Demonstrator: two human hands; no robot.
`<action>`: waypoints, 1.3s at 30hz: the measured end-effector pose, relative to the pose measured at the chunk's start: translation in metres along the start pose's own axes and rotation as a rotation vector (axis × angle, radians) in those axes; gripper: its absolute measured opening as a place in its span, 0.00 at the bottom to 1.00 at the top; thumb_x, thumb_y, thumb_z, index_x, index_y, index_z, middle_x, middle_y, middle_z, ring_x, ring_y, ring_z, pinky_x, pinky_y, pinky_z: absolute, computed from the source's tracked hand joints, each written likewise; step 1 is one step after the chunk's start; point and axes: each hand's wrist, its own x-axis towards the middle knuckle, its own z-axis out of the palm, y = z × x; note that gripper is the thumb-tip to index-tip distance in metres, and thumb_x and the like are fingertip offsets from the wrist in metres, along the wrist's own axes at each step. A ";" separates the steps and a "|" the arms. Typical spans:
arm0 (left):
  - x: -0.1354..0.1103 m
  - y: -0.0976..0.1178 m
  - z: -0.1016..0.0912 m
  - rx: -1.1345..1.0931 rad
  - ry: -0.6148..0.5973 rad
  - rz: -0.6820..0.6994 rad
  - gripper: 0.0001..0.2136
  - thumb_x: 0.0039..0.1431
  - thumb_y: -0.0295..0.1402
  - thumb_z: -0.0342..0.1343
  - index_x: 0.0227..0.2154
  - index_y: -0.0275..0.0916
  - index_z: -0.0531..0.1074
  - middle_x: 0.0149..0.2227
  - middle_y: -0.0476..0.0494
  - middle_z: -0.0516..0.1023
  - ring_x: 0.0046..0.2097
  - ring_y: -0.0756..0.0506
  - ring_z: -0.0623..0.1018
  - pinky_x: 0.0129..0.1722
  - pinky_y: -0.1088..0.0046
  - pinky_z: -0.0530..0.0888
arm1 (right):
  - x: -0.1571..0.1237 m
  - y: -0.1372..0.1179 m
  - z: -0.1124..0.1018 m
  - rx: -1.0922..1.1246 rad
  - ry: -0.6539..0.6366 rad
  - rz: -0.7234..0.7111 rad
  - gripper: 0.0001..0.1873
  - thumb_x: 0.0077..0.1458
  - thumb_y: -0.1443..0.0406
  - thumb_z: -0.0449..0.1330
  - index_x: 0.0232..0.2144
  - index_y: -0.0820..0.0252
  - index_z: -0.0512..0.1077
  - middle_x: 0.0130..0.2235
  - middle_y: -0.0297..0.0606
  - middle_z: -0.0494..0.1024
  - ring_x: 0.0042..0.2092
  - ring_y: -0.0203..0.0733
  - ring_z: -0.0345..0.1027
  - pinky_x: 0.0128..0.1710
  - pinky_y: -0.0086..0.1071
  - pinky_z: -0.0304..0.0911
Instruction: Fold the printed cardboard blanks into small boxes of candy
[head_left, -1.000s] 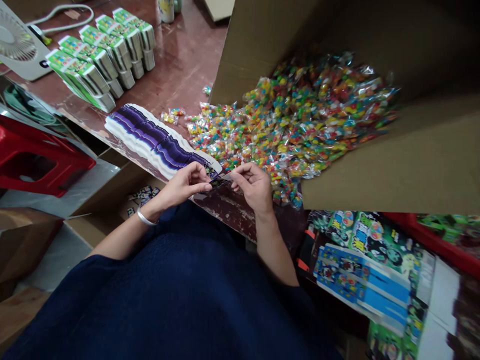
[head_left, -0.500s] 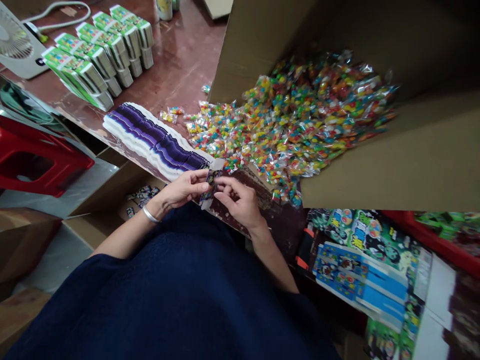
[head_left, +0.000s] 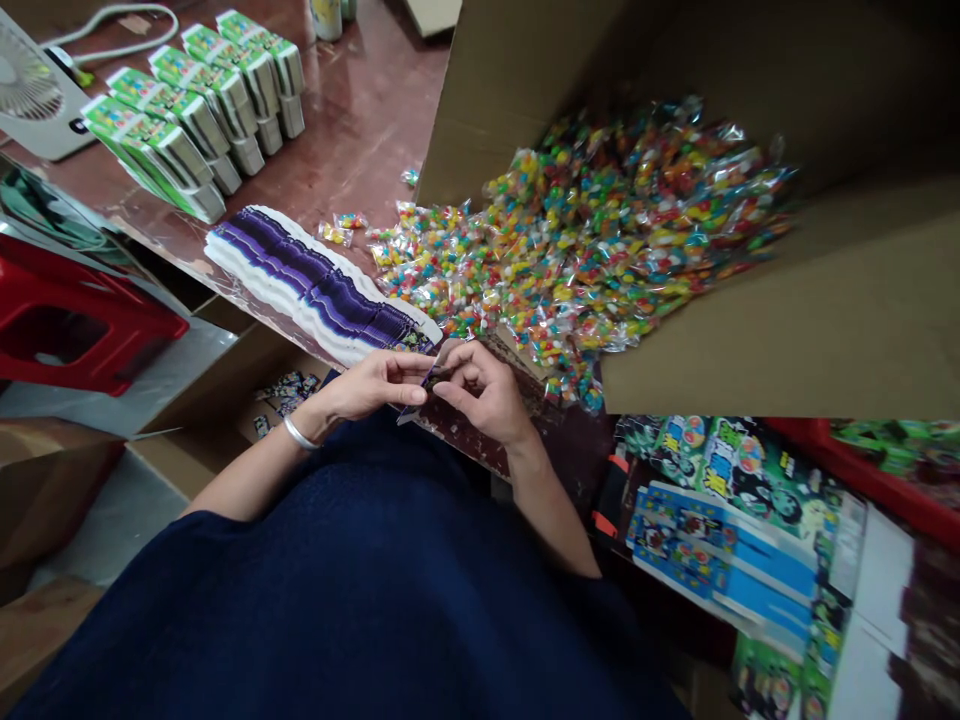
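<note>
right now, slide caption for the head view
Left hand and right hand pinch a small purple carton beside a stack of flat cartons and candy packets.

Small purple printed card (head_left: 420, 386), tilted edge-on

Rows of green-and-white printed cartons (head_left: 187, 100) stand at the far left corner of the glossy reddish-brown table (head_left: 352, 130), beside a white desk fan (head_left: 30, 90). A large tipped brown cardboard box (head_left: 750, 330) spills clear packets of coloured sweets (head_left: 585, 230) toward the table's near edge.
</note>
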 end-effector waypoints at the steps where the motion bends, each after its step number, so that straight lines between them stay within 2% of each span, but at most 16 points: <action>1: 0.000 0.001 0.001 0.008 0.008 -0.005 0.21 0.47 0.43 0.77 0.41 0.36 0.85 0.31 0.46 0.83 0.29 0.50 0.78 0.30 0.75 0.75 | 0.000 0.001 -0.001 0.022 0.022 0.014 0.15 0.58 0.53 0.70 0.38 0.53 0.72 0.22 0.22 0.71 0.22 0.32 0.62 0.26 0.29 0.60; 3: 0.001 0.002 0.003 0.009 0.077 0.009 0.19 0.50 0.44 0.76 0.38 0.35 0.84 0.32 0.45 0.83 0.32 0.48 0.80 0.35 0.72 0.78 | 0.001 0.003 -0.001 0.062 0.171 0.023 0.16 0.58 0.51 0.70 0.38 0.52 0.71 0.23 0.24 0.72 0.23 0.33 0.65 0.27 0.29 0.62; 5: 0.002 0.001 0.005 0.010 0.208 0.064 0.18 0.51 0.45 0.75 0.37 0.35 0.84 0.33 0.44 0.84 0.34 0.47 0.80 0.38 0.70 0.79 | 0.002 0.004 0.004 0.104 0.330 0.018 0.22 0.54 0.49 0.73 0.44 0.51 0.72 0.29 0.27 0.76 0.29 0.36 0.71 0.30 0.30 0.68; 7: 0.005 -0.003 0.007 0.032 0.333 0.127 0.18 0.50 0.44 0.75 0.36 0.36 0.83 0.34 0.45 0.84 0.33 0.48 0.80 0.38 0.71 0.79 | 0.001 0.006 0.013 0.138 0.342 0.038 0.27 0.51 0.47 0.74 0.47 0.51 0.74 0.36 0.33 0.81 0.35 0.40 0.77 0.34 0.32 0.73; 9: 0.007 -0.010 0.010 0.070 0.420 0.187 0.18 0.50 0.44 0.76 0.36 0.36 0.82 0.32 0.46 0.83 0.32 0.49 0.79 0.37 0.72 0.79 | 0.000 0.010 0.024 0.134 0.297 0.076 0.22 0.55 0.47 0.71 0.44 0.53 0.76 0.39 0.35 0.83 0.37 0.42 0.78 0.38 0.34 0.75; 11: 0.009 -0.019 0.013 0.118 0.499 0.280 0.21 0.49 0.43 0.77 0.42 0.38 0.80 0.32 0.48 0.80 0.32 0.49 0.79 0.37 0.72 0.80 | -0.001 0.015 0.034 0.098 0.340 0.095 0.16 0.61 0.49 0.66 0.40 0.54 0.78 0.36 0.34 0.83 0.36 0.41 0.78 0.39 0.35 0.75; 13: 0.009 -0.026 0.015 0.188 0.567 0.384 0.28 0.49 0.40 0.77 0.53 0.42 0.77 0.35 0.50 0.78 0.32 0.51 0.78 0.36 0.74 0.80 | -0.001 0.020 0.040 0.081 0.442 0.073 0.16 0.62 0.50 0.66 0.44 0.53 0.78 0.36 0.35 0.83 0.36 0.41 0.78 0.40 0.35 0.76; 15: 0.008 -0.031 0.014 0.273 0.565 0.441 0.33 0.53 0.38 0.75 0.61 0.47 0.71 0.41 0.50 0.76 0.31 0.53 0.76 0.34 0.76 0.79 | 0.000 0.024 0.044 0.097 0.503 0.028 0.21 0.60 0.50 0.67 0.52 0.51 0.77 0.40 0.36 0.83 0.39 0.42 0.78 0.42 0.36 0.77; 18: 0.005 -0.030 0.009 0.351 0.442 0.418 0.29 0.58 0.37 0.71 0.62 0.47 0.71 0.44 0.47 0.75 0.30 0.55 0.75 0.30 0.79 0.77 | 0.002 0.030 0.045 0.112 0.506 -0.047 0.25 0.61 0.50 0.67 0.57 0.49 0.75 0.41 0.35 0.81 0.39 0.41 0.78 0.41 0.36 0.77; 22: 0.003 -0.022 0.003 0.306 0.315 0.324 0.23 0.56 0.33 0.72 0.54 0.42 0.75 0.43 0.47 0.74 0.30 0.55 0.74 0.28 0.81 0.75 | 0.003 0.034 0.045 0.065 0.501 -0.100 0.16 0.65 0.51 0.64 0.49 0.51 0.76 0.37 0.34 0.79 0.35 0.39 0.75 0.38 0.34 0.74; 25: 0.003 -0.019 0.005 0.247 0.251 0.231 0.21 0.56 0.32 0.71 0.51 0.41 0.73 0.46 0.46 0.74 0.29 0.55 0.75 0.26 0.81 0.75 | 0.006 0.033 0.041 -0.008 0.511 -0.154 0.11 0.66 0.54 0.63 0.38 0.53 0.75 0.40 0.36 0.79 0.43 0.42 0.77 0.44 0.36 0.74; 27: 0.002 -0.018 0.008 0.224 0.260 0.210 0.20 0.56 0.32 0.71 0.50 0.42 0.72 0.49 0.45 0.74 0.28 0.56 0.76 0.24 0.81 0.75 | 0.008 0.032 0.039 -0.012 0.494 -0.167 0.12 0.66 0.54 0.63 0.35 0.54 0.73 0.45 0.39 0.79 0.48 0.44 0.77 0.46 0.37 0.74; 29: 0.003 -0.019 0.011 0.203 0.307 0.238 0.21 0.55 0.31 0.72 0.48 0.42 0.70 0.49 0.45 0.74 0.28 0.56 0.76 0.25 0.81 0.76 | 0.011 0.031 0.039 0.055 0.487 -0.161 0.11 0.65 0.54 0.65 0.37 0.53 0.72 0.47 0.39 0.80 0.48 0.43 0.78 0.46 0.36 0.74; 33: 0.004 -0.020 0.012 0.168 0.359 0.277 0.23 0.53 0.31 0.73 0.46 0.42 0.66 0.45 0.48 0.72 0.27 0.57 0.74 0.25 0.83 0.75 | 0.016 0.025 0.038 0.213 0.504 -0.164 0.14 0.62 0.53 0.68 0.41 0.51 0.70 0.39 0.33 0.79 0.40 0.39 0.77 0.44 0.35 0.74; 36: 0.003 -0.019 0.012 0.217 0.363 0.284 0.22 0.53 0.31 0.72 0.45 0.42 0.66 0.45 0.47 0.72 0.30 0.56 0.75 0.26 0.83 0.75 | 0.019 0.019 0.033 0.254 0.406 -0.159 0.17 0.59 0.51 0.70 0.33 0.53 0.71 0.35 0.33 0.78 0.38 0.39 0.74 0.41 0.34 0.72; 39: 0.000 -0.016 0.012 0.303 0.397 0.322 0.20 0.54 0.29 0.70 0.44 0.41 0.67 0.45 0.46 0.73 0.37 0.52 0.76 0.31 0.82 0.77 | 0.022 0.013 0.023 0.286 0.320 -0.033 0.17 0.55 0.51 0.72 0.32 0.54 0.74 0.34 0.33 0.79 0.37 0.39 0.74 0.41 0.34 0.71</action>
